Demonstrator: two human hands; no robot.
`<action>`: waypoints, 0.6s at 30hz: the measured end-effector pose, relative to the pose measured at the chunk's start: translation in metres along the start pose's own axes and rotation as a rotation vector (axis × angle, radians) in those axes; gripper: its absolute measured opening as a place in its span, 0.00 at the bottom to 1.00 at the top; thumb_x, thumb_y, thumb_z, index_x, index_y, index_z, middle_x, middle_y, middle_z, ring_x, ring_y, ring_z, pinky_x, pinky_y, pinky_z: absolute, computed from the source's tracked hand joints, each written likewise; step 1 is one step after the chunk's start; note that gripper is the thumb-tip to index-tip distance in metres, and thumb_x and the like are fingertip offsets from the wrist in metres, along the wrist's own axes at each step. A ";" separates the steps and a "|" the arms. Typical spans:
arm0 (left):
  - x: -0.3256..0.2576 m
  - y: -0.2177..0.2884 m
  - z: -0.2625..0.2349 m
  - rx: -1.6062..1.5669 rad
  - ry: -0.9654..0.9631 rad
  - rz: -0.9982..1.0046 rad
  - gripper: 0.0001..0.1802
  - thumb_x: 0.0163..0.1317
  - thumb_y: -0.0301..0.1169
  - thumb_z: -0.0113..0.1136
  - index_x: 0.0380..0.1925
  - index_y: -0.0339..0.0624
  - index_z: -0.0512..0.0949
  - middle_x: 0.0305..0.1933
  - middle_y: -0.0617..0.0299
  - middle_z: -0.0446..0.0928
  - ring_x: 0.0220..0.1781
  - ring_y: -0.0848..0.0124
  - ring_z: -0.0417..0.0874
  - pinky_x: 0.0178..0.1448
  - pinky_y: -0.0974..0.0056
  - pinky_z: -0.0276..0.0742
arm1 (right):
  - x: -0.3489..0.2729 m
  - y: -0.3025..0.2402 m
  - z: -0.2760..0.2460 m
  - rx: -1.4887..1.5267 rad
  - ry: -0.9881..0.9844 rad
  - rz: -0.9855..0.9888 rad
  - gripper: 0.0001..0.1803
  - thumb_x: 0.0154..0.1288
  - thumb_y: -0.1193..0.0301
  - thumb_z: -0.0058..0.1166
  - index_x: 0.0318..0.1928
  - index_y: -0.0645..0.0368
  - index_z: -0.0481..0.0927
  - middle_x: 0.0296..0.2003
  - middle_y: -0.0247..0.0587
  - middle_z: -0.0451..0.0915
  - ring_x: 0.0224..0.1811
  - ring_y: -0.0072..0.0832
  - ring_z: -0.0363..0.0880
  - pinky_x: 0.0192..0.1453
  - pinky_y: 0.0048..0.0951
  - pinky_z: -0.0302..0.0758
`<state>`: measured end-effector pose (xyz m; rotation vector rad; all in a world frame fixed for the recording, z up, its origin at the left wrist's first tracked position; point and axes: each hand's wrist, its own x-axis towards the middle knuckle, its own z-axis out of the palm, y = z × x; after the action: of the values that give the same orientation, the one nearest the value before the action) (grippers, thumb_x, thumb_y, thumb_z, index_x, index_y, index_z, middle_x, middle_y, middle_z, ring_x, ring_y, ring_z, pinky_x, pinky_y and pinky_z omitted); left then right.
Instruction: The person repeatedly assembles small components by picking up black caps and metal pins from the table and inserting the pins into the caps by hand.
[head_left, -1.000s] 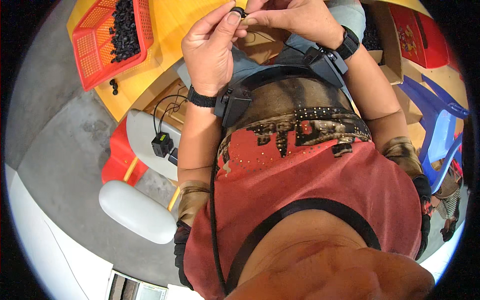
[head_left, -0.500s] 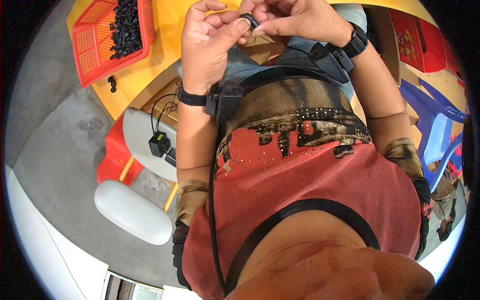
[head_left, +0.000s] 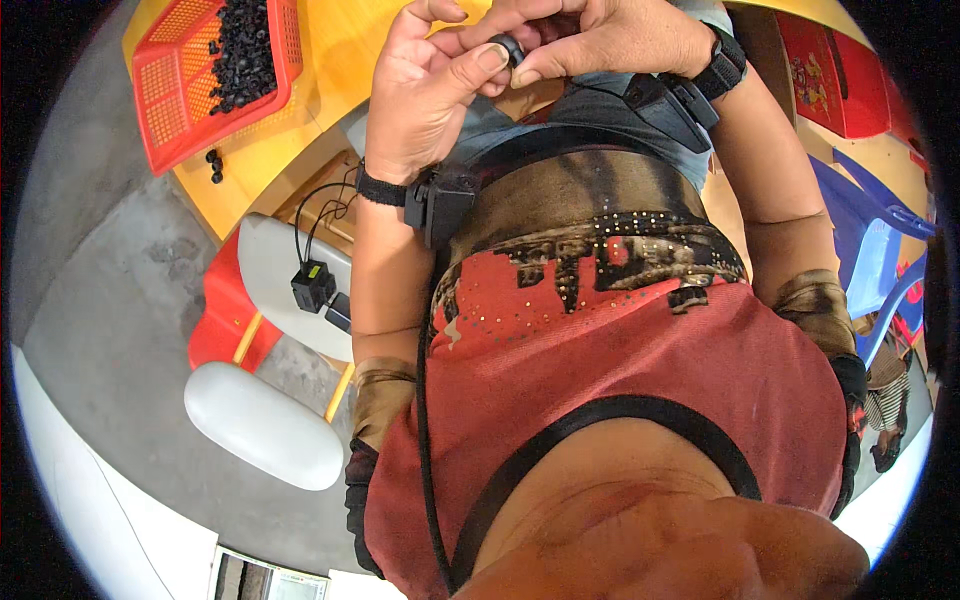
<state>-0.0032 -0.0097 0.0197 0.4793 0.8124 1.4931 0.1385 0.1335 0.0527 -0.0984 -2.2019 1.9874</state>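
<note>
At the top middle of the head view, my left hand [head_left: 425,95] pinches a small black rounded part [head_left: 509,48] between thumb and fingers. My right hand [head_left: 610,40] is closed against the same part from the other side, its thumb tip at the part's lower edge. Fingers hide much of the part, so its exact kind does not show. Both hands are raised over my lap. Each wrist carries a black strap with a black box.
An orange-red plastic basket [head_left: 165,105] holding many small black parts [head_left: 243,60] stands on the yellow table [head_left: 325,75] at the left. Several black pieces [head_left: 214,166] lie beside it. A grey-white chair [head_left: 265,425] is at left, a blue plastic chair [head_left: 870,225] at right.
The right thumb has shifted slightly down off the black part, showing more of its edge. Both hands still hold it. The whole view has shifted a little.
</note>
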 end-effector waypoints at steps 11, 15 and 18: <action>-0.002 -0.024 -0.022 -0.258 -0.075 -0.105 0.19 0.60 0.24 0.58 0.51 0.42 0.66 0.41 0.55 0.77 0.33 0.73 0.76 0.34 0.71 0.71 | 0.008 0.004 0.004 -0.306 -0.142 -0.197 0.16 0.55 0.73 0.61 0.44 0.66 0.79 0.31 0.50 0.78 0.31 0.38 0.78 0.34 0.31 0.73; -0.003 -0.029 -0.026 -0.405 -0.187 -0.145 0.16 0.60 0.22 0.56 0.49 0.40 0.68 0.37 0.56 0.78 0.37 0.72 0.78 0.38 0.71 0.73 | 0.010 0.007 0.007 -0.199 -0.145 -0.157 0.15 0.55 0.73 0.61 0.42 0.66 0.79 0.31 0.50 0.79 0.30 0.39 0.78 0.33 0.32 0.73; -0.004 -0.032 -0.028 -0.389 -0.203 -0.183 0.21 0.58 0.21 0.58 0.50 0.43 0.65 0.38 0.57 0.77 0.35 0.74 0.77 0.35 0.73 0.71 | 0.011 0.012 0.007 -0.382 -0.157 -0.542 0.12 0.54 0.75 0.61 0.40 0.66 0.81 0.29 0.48 0.79 0.27 0.36 0.77 0.31 0.30 0.73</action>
<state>-0.0007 -0.0205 -0.0216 0.2510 0.3821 1.3639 0.1253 0.1300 0.0416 0.5613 -2.3455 1.3158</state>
